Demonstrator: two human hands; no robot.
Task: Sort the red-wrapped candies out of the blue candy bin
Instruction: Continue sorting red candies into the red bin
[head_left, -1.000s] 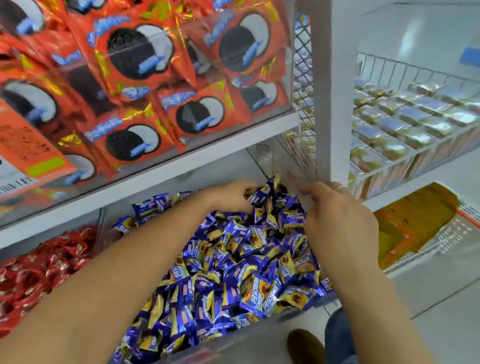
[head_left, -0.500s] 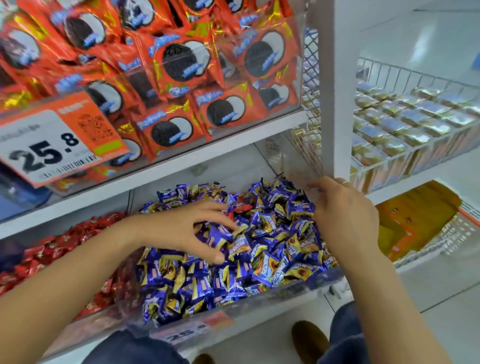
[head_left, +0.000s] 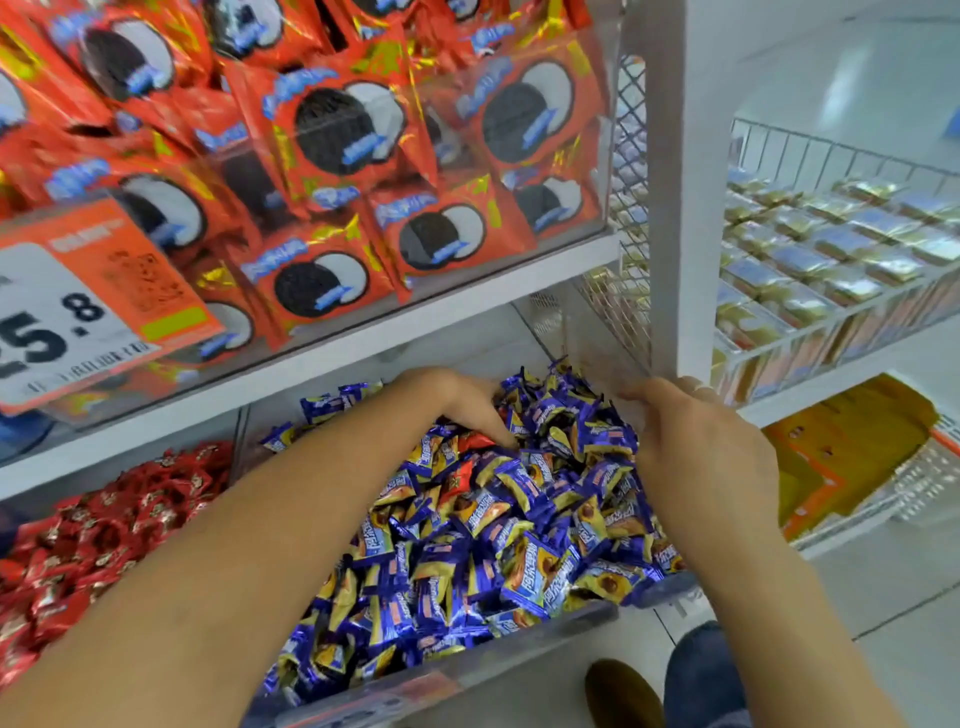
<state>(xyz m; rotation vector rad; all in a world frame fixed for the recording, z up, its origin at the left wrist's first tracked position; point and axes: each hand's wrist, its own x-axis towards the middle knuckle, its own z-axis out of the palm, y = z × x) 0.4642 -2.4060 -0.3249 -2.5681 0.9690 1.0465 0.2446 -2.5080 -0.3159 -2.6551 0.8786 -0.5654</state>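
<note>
Clear acrylic bin of blue-and-gold wrapped candies (head_left: 498, 540), lower shelf: both hands are reached in. Left hand (head_left: 457, 405) is laid at the back of the heap, fingers curled down beside a red-wrapped candy (head_left: 470, 441), apparently to pick it out; whether it is already pinched cannot be told. A second red wrapper (head_left: 457, 480) is seen just below. Right hand (head_left: 701, 457) is blurred, fingers bent; no hold can be confirmed. The neighbouring bin of red-wrapped candies (head_left: 104, 519), left, is judged the destination.

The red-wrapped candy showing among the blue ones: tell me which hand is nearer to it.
Left. The left hand has its fingers right beside the red-wrapped candy. The right hand is farther off, toward the bin's right side.
</note>
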